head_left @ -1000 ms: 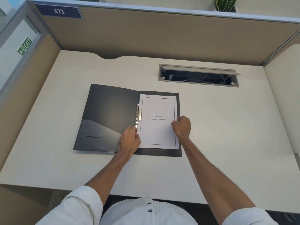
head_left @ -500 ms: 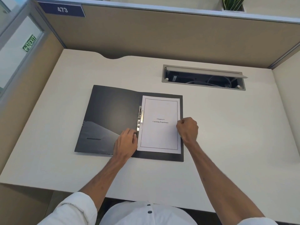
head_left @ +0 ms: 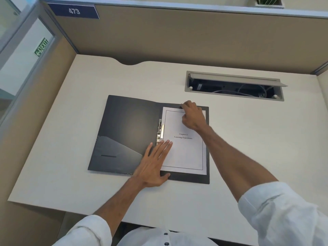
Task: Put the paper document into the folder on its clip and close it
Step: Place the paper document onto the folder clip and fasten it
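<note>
Seen from above, a person in a white shirt sits at a pale table (head_left: 248, 148) inside an office cubicle, both bare forearms reaching forward.

Nearest, the left hand (head_left: 152, 164) lies flat, palm down, across the folder's (head_left: 127, 125) middle. Its fingers (head_left: 164, 146) are spread wide and straight, holding nothing; the tips rest on the paper's (head_left: 184, 153) left edge just below the clip (head_left: 160, 130), and the thumb touches the folder's near edge.

The dark folder lies open and flat on the table. Its left half shows an empty inner pocket. The white paper, printed "Chapter 6, Learning Experience", lies squarely on the right half, its left margin at the metal clip along the spine. Whether the clip bar is pressed down on the sheet cannot be told from here.

Further off, the right hand (head_left: 192, 116) sits at the paper's top edge, knuckles up. Its fingers (head_left: 188, 105) are curled in narrowly, touching the top of the sheet and the folder's far edge; whether they pinch anything is hidden.

By the look of it, the paper is in place and is being squared or steadied. What seems left is making sure the clip holds it, then swinging the left cover over to close the folder.

Beyond the folder is an open cable slot (head_left: 234, 86) in the table, then the tan partition (head_left: 177, 36) with a sign reading 473 (head_left: 74, 11).
</note>
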Motion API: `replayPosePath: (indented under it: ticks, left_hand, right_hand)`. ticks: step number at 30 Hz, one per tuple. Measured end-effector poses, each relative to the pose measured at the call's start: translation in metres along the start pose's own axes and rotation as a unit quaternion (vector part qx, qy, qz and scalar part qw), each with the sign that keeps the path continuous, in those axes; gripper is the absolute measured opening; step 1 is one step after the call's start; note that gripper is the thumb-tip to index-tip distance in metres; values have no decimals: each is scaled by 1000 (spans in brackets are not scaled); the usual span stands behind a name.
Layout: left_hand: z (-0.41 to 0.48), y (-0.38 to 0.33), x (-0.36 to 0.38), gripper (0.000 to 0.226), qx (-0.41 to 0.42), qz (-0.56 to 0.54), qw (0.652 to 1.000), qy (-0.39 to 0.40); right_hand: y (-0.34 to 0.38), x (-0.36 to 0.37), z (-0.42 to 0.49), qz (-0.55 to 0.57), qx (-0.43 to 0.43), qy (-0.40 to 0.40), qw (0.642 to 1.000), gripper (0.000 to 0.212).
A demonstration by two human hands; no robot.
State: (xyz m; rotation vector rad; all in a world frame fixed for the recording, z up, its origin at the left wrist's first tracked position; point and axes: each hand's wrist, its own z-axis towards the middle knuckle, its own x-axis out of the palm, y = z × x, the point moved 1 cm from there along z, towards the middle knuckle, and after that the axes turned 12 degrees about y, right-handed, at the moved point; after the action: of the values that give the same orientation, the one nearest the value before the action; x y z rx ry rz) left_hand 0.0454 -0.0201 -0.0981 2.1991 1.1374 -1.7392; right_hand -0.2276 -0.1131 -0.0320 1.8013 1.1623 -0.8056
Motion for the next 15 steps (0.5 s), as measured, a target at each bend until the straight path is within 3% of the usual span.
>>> replayPosePath:
  ticks: [15]
  left_hand:
    - [4, 0, 6, 120, -42, -33, 999, 5]
  right_hand:
    - [2, 2, 17, -17, 15, 23, 999, 47]
